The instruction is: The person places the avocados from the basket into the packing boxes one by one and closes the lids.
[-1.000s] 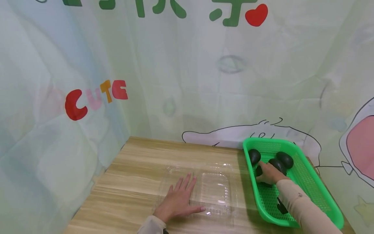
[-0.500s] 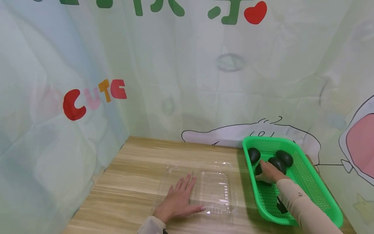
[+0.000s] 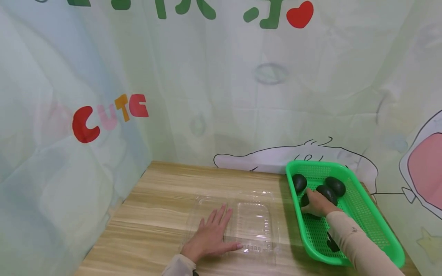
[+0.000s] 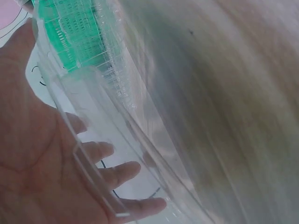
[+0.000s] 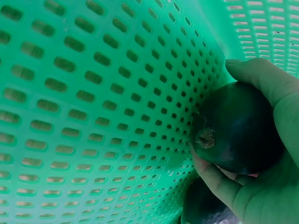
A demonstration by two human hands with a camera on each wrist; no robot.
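My right hand (image 3: 319, 203) reaches into the green basket (image 3: 388, 237), thumb and fingers curled round a dark avocado (image 5: 238, 128). The right wrist view shows its stem scar, close to the perforated basket. Other avocados lie around the hand: one (image 3: 299, 183) by the left wall and two, the nearer (image 3: 327, 193) partly behind the hand and the farther (image 3: 335, 186) beyond it. My left hand (image 3: 210, 237) rests with fingers spread on a clear plastic clamshell box (image 3: 253, 220), which lies unfolded on the table. From the left wrist, straight fingers (image 4: 124, 175) show through the clear plastic.
The wooden table (image 3: 165, 188) carries the clamshell in the middle and the basket at the right edge. A printed cloth (image 3: 221, 96) hangs along the back and left sides. The basket's raised rim surrounds the right hand.
Both hands stay where they were, the right one still holding the avocado in the basket. Only the head view has shifted slightly.
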